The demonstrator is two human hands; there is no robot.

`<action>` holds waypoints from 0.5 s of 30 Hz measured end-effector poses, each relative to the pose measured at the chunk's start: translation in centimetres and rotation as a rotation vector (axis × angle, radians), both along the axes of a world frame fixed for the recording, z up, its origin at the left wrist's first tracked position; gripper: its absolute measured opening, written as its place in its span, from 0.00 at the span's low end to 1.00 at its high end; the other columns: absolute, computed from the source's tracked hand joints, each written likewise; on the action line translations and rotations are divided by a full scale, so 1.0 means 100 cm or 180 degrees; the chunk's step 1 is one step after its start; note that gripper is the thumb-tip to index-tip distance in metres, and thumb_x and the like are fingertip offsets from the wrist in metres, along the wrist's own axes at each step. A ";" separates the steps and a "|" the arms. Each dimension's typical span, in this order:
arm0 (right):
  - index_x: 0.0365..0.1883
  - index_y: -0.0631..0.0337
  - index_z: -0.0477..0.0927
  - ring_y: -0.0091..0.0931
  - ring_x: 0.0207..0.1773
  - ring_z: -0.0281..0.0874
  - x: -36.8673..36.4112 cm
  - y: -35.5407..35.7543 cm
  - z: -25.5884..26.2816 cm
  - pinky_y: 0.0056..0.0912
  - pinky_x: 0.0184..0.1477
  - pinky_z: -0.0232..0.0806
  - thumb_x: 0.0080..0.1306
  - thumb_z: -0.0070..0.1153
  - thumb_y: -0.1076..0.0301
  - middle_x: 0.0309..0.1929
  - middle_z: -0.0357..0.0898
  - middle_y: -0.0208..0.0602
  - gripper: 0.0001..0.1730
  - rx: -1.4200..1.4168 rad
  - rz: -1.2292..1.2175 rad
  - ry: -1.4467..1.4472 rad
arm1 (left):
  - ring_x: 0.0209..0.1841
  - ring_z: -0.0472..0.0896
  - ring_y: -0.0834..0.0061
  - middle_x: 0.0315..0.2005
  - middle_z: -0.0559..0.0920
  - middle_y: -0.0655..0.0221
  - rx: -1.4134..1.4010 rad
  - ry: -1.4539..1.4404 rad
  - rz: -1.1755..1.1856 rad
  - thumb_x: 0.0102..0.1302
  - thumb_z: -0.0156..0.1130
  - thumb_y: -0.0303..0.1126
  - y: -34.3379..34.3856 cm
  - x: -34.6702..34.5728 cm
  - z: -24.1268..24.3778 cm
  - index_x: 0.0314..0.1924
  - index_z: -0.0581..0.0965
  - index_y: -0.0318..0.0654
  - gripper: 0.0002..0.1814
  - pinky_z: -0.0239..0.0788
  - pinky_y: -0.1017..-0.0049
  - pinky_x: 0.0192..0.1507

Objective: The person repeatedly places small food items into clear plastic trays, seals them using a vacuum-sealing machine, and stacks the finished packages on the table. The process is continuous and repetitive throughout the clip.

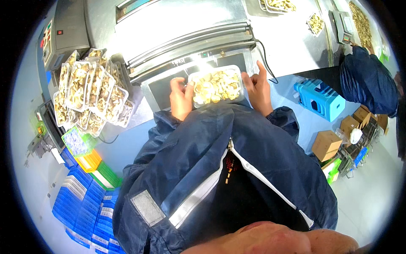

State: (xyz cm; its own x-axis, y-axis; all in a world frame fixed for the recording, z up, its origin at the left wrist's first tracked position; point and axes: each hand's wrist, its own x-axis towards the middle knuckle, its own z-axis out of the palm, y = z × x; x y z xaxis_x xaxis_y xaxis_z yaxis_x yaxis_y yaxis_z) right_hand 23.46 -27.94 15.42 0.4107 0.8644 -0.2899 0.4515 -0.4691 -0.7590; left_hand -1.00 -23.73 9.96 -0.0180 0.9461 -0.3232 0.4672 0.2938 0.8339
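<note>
A clear plastic tray of sliced, dried-looking mushrooms (pixel 217 85) is between my hands, close to my jacket. My left hand (pixel 181 95) grips its left edge with thumb and fingers. At the right edge is my right hand (pixel 258 87), fingertips at the rim and one finger raised. Just beyond the tray lies a metal wrapping machine (pixel 190 47) with long rollers across it. On the left side of the bench, filled mushroom trays (pixel 92 92) are heaped in a pile, and they look covered with film.
A grey control box (pixel 71 35) stands at the upper left. More mushroom trays (pixel 279 5) lie at the upper right, near a scale (pixel 344 28) and a co-worker's dark sleeve (pixel 369 79). Blue crates (pixel 79 203) stand lower left; a blue plastic stool (pixel 320 98) and cardboard boxes (pixel 326 145) are at right.
</note>
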 end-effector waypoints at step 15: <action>0.29 0.63 0.70 0.56 0.36 0.74 -0.001 0.000 -0.130 0.57 0.37 0.64 0.74 0.44 0.60 0.27 0.75 0.60 0.17 0.0287 0.0106 -0.0467 | 0.29 0.74 0.42 0.27 0.77 0.46 0.0666 0.0587 0.0097 0.73 0.51 0.39 -0.008 0.012 -0.073 0.32 0.73 0.31 0.17 0.67 0.55 0.35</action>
State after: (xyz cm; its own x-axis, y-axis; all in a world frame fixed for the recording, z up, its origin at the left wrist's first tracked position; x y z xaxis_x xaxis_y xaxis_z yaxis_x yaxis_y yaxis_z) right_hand 23.39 -27.91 2.44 0.4138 0.8980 -0.1496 0.5747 -0.3851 -0.7221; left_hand 0.15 -24.57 2.62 -0.0879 0.9901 -0.1095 0.6102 0.1404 0.7797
